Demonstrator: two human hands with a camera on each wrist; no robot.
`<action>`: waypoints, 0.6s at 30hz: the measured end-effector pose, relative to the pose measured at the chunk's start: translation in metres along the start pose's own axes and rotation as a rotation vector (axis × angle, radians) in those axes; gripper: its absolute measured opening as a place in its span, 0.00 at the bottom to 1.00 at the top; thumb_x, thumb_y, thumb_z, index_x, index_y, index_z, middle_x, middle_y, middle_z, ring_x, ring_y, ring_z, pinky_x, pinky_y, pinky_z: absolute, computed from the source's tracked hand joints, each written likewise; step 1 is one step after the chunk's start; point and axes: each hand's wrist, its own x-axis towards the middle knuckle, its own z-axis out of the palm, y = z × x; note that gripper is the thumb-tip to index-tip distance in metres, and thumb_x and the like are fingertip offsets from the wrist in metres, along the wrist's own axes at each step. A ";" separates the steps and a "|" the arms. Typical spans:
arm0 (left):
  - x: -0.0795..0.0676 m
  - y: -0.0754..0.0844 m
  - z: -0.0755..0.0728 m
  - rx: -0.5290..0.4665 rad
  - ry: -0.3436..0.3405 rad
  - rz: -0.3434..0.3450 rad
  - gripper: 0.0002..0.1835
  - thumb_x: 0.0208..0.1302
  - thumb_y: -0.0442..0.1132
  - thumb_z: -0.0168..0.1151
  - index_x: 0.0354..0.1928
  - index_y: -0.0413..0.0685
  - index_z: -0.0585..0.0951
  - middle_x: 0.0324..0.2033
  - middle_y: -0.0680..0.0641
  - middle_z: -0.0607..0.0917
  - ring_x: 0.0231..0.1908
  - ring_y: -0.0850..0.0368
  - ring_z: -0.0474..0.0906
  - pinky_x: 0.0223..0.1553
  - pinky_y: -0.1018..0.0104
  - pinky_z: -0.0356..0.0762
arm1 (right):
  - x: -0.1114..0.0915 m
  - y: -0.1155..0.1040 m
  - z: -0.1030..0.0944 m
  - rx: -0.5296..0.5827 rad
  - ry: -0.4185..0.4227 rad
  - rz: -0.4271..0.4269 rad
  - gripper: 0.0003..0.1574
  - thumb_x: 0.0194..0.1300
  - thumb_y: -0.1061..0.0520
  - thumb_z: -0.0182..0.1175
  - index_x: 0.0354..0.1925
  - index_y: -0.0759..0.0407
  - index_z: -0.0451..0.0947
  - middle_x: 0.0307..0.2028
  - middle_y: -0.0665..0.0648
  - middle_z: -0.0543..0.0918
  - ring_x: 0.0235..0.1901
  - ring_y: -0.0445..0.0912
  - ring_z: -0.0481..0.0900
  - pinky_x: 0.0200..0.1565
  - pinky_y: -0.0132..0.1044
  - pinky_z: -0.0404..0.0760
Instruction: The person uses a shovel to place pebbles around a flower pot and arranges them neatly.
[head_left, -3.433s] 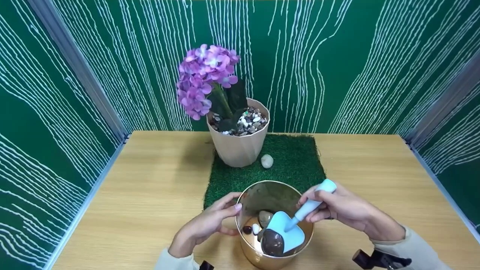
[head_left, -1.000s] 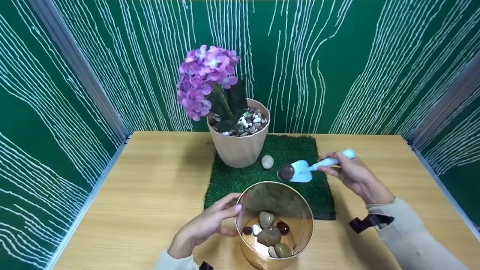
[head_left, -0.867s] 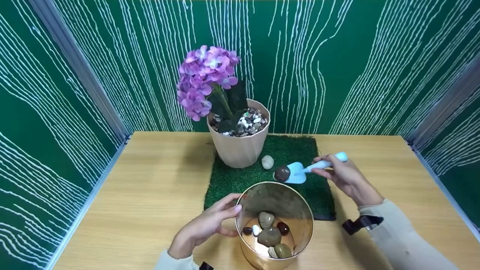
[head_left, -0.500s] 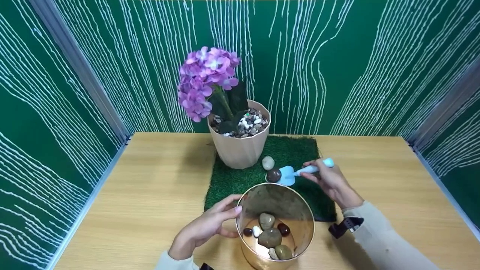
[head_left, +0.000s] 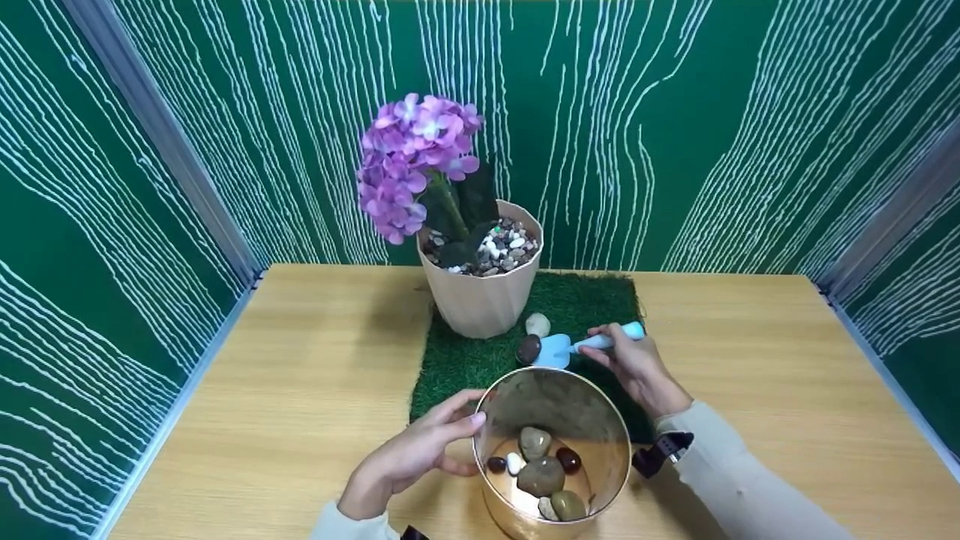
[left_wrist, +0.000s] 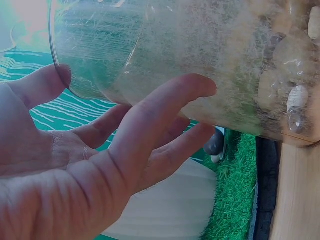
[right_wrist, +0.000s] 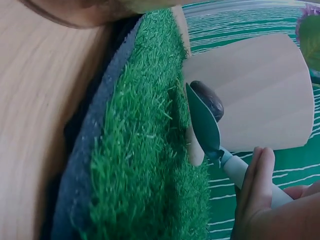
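Light-blue, plastic-looking trowel (head_left: 553,352) is bearing a smooth dark-brown stone (head_left: 529,349) over the green artificial-grass mat (head_left: 457,382); right hand (head_left: 637,369) is grasping its handle (head_left: 594,343), probably levelling the blade against roll-off. Left hand (head_left: 420,448) is gripping the amber transparent cylindrical vessel (head_left: 562,401) at its side, presumably steadying it.

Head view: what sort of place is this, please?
Probably an indoor booth for tabletop work: line-patterned green walls with metal posts at the corners stand round three sides of a table, and a grass-like mat lies on it.
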 end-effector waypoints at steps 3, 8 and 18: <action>0.000 -0.001 0.000 -0.001 -0.001 0.003 0.27 0.83 0.49 0.51 0.77 0.47 0.66 0.67 0.33 0.72 0.70 0.40 0.72 0.57 0.39 0.85 | 0.003 0.004 0.005 0.031 0.013 0.003 0.15 0.82 0.62 0.43 0.57 0.67 0.72 0.54 0.60 0.76 0.40 0.41 0.90 0.53 0.28 0.85; 0.000 0.000 0.000 -0.005 0.000 0.000 0.28 0.83 0.48 0.51 0.78 0.48 0.65 0.68 0.33 0.72 0.71 0.38 0.71 0.57 0.39 0.84 | 0.006 0.007 0.010 0.043 0.031 0.002 0.13 0.81 0.63 0.43 0.54 0.67 0.73 0.54 0.59 0.75 0.41 0.42 0.89 0.53 0.28 0.86; 0.000 0.000 0.000 -0.018 0.004 0.002 0.27 0.84 0.48 0.51 0.77 0.48 0.66 0.66 0.34 0.73 0.70 0.38 0.71 0.56 0.42 0.86 | 0.010 0.010 0.014 0.049 0.072 0.024 0.12 0.81 0.62 0.45 0.51 0.64 0.74 0.50 0.58 0.78 0.41 0.42 0.89 0.52 0.28 0.86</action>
